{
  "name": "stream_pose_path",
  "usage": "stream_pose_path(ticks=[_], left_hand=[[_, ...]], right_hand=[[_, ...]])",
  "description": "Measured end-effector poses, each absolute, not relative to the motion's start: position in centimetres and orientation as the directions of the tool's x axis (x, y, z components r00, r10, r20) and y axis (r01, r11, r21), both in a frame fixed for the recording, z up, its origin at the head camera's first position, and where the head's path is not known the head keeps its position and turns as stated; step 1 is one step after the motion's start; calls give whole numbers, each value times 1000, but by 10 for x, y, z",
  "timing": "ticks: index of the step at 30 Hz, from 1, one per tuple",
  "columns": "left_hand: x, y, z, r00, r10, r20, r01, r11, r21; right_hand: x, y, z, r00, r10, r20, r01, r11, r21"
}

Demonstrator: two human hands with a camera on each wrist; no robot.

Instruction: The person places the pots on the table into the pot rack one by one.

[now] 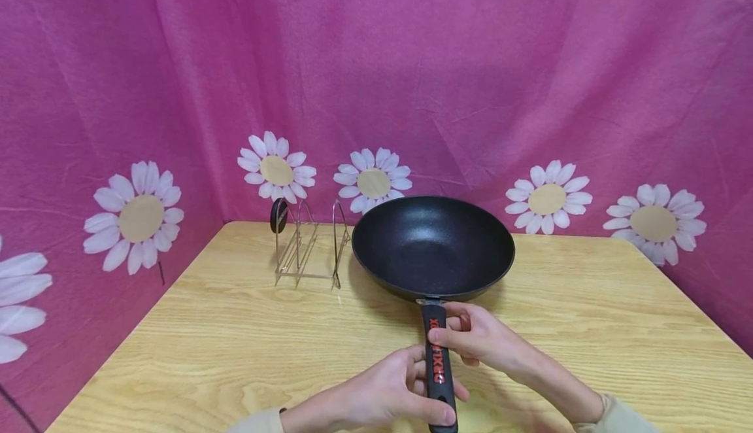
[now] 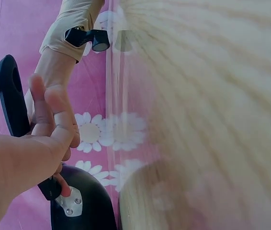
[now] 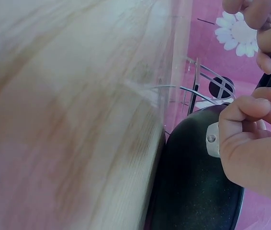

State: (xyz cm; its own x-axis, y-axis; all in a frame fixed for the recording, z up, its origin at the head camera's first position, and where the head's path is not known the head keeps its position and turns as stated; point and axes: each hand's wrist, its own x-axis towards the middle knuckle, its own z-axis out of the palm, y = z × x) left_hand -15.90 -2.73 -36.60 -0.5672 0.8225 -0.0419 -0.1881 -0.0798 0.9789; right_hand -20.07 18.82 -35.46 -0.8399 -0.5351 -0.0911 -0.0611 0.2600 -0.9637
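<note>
A black frying pan [image 1: 432, 243] with deep curved sides rests on the wooden table, its handle [image 1: 436, 354] pointing toward me and printed with red letters. My right hand [image 1: 485, 338] grips the handle close to the pan, thumb on top and fingers curling round its right side. Nearer the handle's end, my left hand [image 1: 391, 384] holds it with the thumb across the top and fingers underneath. In the left wrist view, the left hand [image 2: 35, 139] has its fingers passing below the handle [image 2: 13, 96]. A metal bracket [image 3: 213, 139] joins handle and pan beside the right hand [image 3: 255, 143].
Left of the pan, near the table's back edge, stands a metal wire rack [image 1: 306, 273] with upright loops. A black round piece [image 1: 279, 215] sits at its left side. Pink cloth [image 1: 376, 60] with daisies hangs behind and along the sides of the wooden table [image 1: 235, 328].
</note>
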Motion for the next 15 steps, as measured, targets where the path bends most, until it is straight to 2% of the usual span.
stream_pose_path(ticks=[15], left_hand=[[-158,-29,-367,-549,835,-41,-184,-73,980]], right_hand=[[-199,187,-357,-841,-536,-66,-76,238,-968]])
